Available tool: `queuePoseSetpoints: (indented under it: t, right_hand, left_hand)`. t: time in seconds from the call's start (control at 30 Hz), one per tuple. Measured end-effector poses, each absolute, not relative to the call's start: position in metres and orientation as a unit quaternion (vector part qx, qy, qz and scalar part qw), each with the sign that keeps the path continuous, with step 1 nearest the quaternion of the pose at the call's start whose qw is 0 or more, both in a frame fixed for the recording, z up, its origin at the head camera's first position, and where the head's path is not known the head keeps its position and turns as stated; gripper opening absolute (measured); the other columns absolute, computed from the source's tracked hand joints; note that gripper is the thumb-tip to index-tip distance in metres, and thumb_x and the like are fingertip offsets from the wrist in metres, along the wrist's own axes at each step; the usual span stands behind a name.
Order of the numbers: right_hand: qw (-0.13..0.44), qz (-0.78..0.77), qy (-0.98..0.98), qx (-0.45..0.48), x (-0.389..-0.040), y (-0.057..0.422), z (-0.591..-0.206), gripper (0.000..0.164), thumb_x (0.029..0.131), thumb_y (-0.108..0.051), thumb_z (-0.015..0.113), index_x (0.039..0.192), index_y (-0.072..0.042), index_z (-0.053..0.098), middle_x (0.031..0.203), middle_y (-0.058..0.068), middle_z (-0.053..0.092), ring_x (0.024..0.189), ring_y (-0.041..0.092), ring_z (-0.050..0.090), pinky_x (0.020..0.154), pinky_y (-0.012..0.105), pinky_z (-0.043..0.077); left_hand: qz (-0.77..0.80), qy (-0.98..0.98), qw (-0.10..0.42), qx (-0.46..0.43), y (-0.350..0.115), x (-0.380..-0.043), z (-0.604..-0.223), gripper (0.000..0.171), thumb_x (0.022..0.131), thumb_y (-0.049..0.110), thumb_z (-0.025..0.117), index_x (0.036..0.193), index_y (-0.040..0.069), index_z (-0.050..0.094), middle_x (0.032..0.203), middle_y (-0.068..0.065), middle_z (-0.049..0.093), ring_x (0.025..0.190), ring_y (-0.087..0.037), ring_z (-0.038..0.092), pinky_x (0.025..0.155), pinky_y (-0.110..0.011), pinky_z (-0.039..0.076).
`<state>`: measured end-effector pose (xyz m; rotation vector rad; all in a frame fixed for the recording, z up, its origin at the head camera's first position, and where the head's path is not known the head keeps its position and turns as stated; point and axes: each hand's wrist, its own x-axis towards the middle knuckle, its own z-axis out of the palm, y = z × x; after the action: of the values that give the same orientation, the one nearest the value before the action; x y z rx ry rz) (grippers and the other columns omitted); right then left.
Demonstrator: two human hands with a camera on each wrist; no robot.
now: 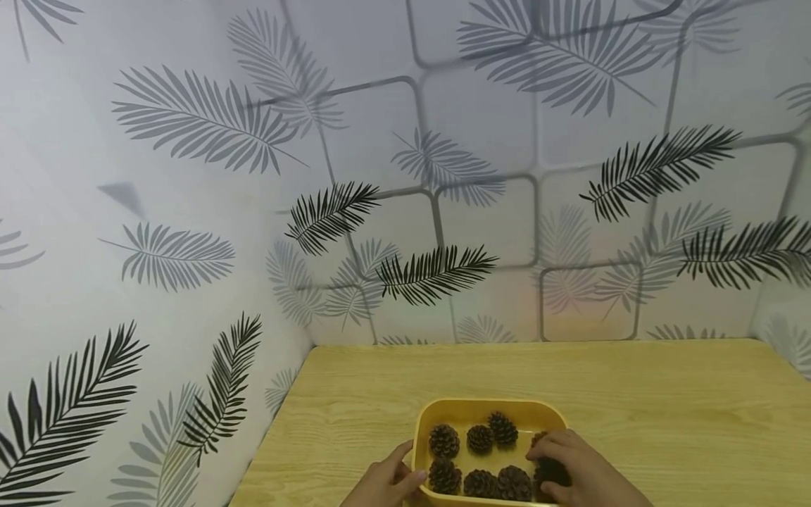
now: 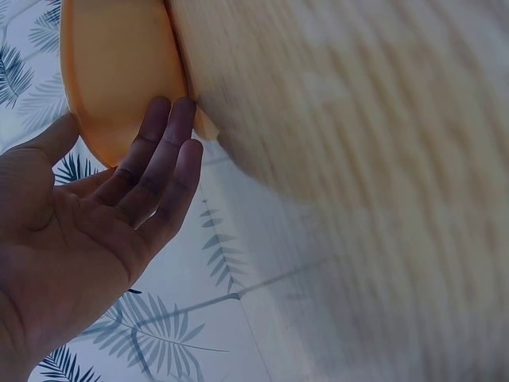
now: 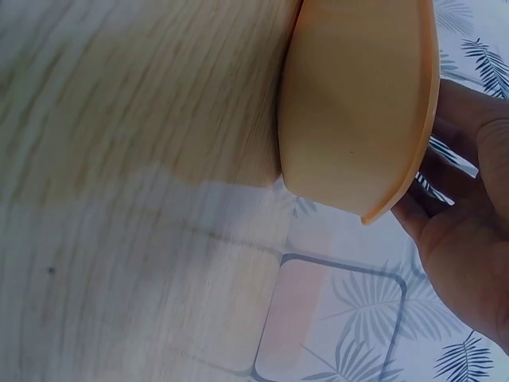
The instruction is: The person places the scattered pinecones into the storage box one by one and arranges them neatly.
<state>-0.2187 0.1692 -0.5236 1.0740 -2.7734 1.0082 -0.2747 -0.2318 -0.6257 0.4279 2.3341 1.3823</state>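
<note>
A yellow plastic box (image 1: 488, 403) holds several brown pine cones (image 1: 444, 441). My left hand (image 1: 385, 482) rests against its left end. In the left wrist view, the left hand's fingers (image 2: 163, 159) lie nearly straight on the outer wall, with the thumb at the rim. My right hand (image 1: 579, 468) reaches over the right rim, thumb and fingers bent round a dark pine cone (image 1: 548, 473) at that end. Another pine cone (image 1: 538, 438) is partly covered by those fingers. The right wrist view hides the right fingertips behind the box wall (image 3: 358, 103).
The box stands on a light wood-grain table (image 1: 355, 394), near its front edge. Behind and to the left rise pale walls (image 1: 494, 232) with a feather-leaf pattern.
</note>
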Motion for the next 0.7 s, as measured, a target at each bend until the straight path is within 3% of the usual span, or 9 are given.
queuePoseSetpoints:
  t: [0.3,0.53,0.7]
  right_hand:
    - [0.071,0.330,-0.876,0.343,-0.217,0.174,-0.524,0.033,0.086,-0.013,0.086,0.116,-0.016,0.072,0.110,-0.004,0.070,0.097,0.014,0.060,0.077,0.033,0.054]
    - [0.206,0.350,-0.838,0.364,-0.209,0.183,-0.544,0.049,0.081,-0.007,0.089,0.125,-0.017,0.069,0.114,0.000,0.069,0.101,0.013,0.061,0.070,0.030,0.053]
    - [0.251,0.338,-0.847,0.326,-0.193,0.186,-0.542,0.056,0.077,-0.007,0.092,0.127,-0.018,0.069,0.116,-0.006,0.067,0.105,0.007,0.059,0.069,0.030,0.054]
  left_hand:
    - [0.491,0.835,0.195,0.153,-0.231,-0.277,-0.626,0.081,0.099,0.061,0.062,0.161,0.013,0.038,0.090,0.003,0.075,0.078,-0.019,0.075,0.081,-0.039,0.060]
    - [0.537,0.802,0.220,0.145,-0.234,-0.281,-0.636,0.083,0.096,0.059,0.067,0.161,0.015,0.039,0.093,-0.004,0.076,0.081,-0.025,0.077,0.081,-0.042,0.062]
    - [0.529,0.806,0.219,0.148,-0.234,-0.282,-0.637,0.083,0.098,0.058,0.065,0.162,0.012,0.037,0.094,-0.002,0.076,0.083,-0.024,0.077,0.083,-0.042,0.062]
